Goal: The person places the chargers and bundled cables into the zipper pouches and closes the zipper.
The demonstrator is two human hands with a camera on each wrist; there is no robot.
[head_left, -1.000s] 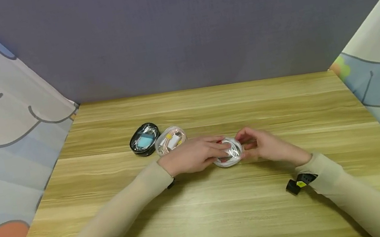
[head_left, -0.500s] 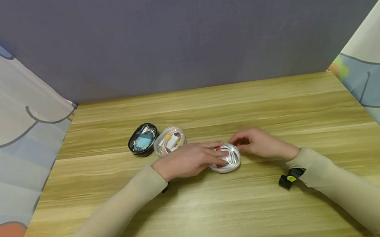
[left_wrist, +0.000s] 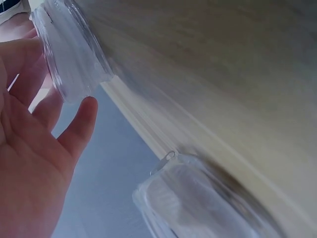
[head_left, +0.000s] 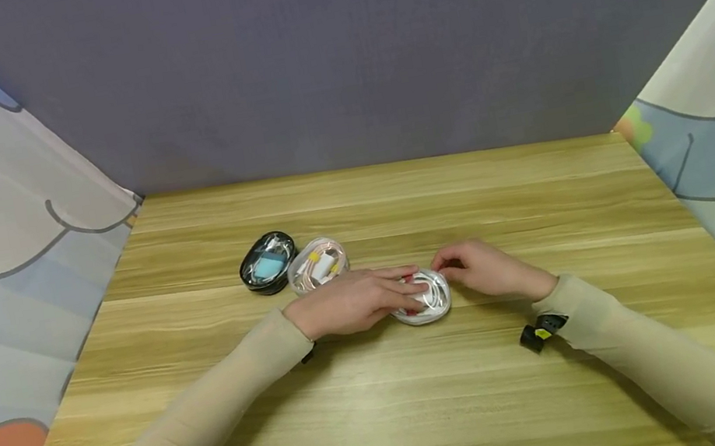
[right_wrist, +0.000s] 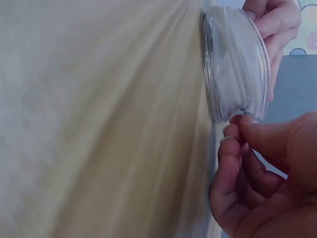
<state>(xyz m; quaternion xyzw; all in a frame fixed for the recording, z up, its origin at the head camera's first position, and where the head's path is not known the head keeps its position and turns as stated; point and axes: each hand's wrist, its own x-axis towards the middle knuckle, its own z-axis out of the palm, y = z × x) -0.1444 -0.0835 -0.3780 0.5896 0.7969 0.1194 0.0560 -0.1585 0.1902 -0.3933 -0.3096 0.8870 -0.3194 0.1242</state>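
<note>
A clear oval case (head_left: 439,298) with a coiled white cable and red bits inside lies on the wooden table. Across its lid my left hand (head_left: 349,302) rests, several fingers spread and fairly straight; the thumb is hidden in the head view. At the case's right end my right hand (head_left: 484,270) pinches something with thumb and forefinger. The right wrist view shows a small dark piece at the edge of the case (right_wrist: 233,59), right at those fingertips; the pinched part is mostly covered. In the left wrist view the left hand (left_wrist: 34,134) lies against the case (left_wrist: 69,54).
Beyond the left hand sits a second clear case (head_left: 318,265) holding a pinkish cable, a white plug and yellow bits. A black-rimmed case (head_left: 268,263) with a light blue item stands beside it on its left. A grey wall (head_left: 358,57) borders the table's (head_left: 391,422) far edge.
The case under my left hand has shifted slightly left and nearer, and both hands have moved with it. My right hand's fingers have gone from spread around the case's end to a pinch there.
</note>
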